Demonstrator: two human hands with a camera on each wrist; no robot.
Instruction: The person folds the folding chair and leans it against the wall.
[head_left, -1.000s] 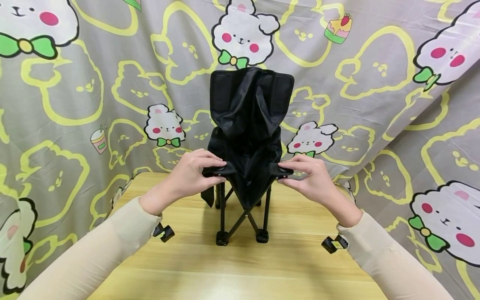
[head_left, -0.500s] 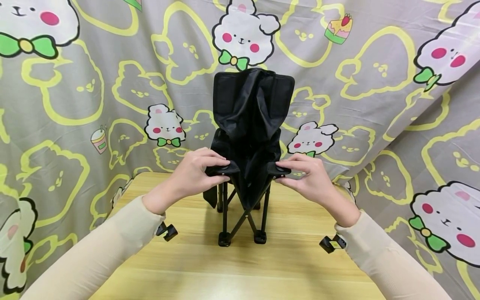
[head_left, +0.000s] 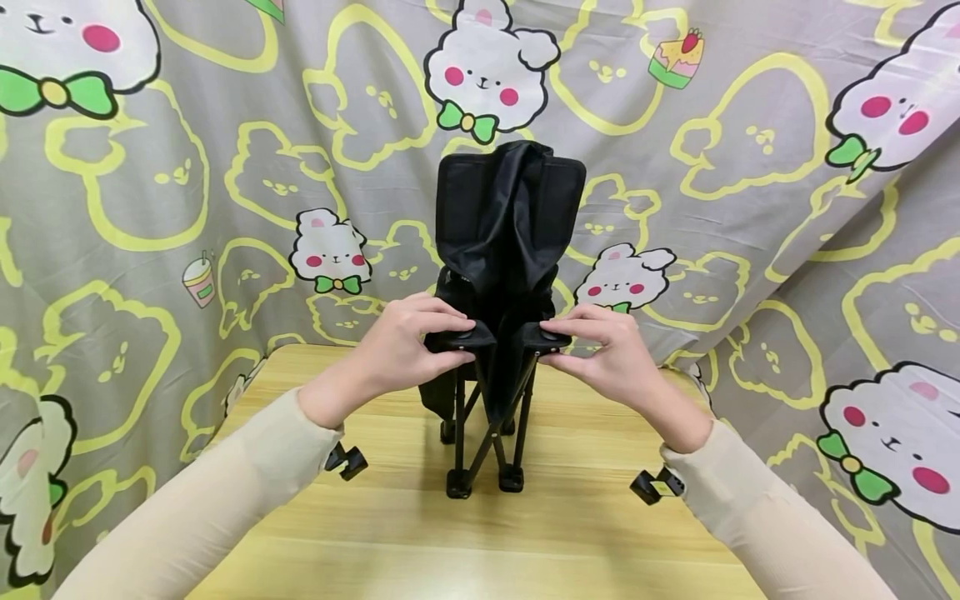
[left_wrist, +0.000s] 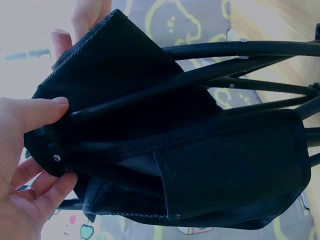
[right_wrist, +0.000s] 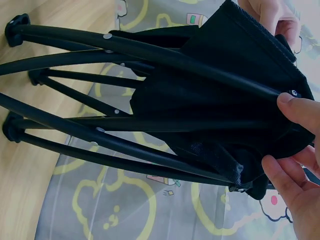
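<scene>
A black folding camp chair [head_left: 510,208] stands upright on a wooden table, partly folded, its fabric seat sagging into a narrow V. My left hand [head_left: 408,342] pinches the front left corner of the chair, thumb below and fingers on top. On the other side my right hand [head_left: 603,342] pinches the front right corner the same way. In the left wrist view, a fabric pocket [left_wrist: 235,165] hangs along the chair's side, and the left thumb [left_wrist: 45,111] presses the corner near a rivet. Crossed metal legs [right_wrist: 100,125] with black plastic feet show in the right wrist view.
The wooden table [head_left: 360,517] extends in front of the chair and to both sides. Behind it hangs a grey curtain [head_left: 255,208] printed with white bears and yellow outlines. Small black devices [head_left: 347,461] are strapped at both sleeves.
Both hands have moved toward each other, carrying the front corners inward. The chair has become narrower, its seat folding deeper and its front legs drawing closer together.
</scene>
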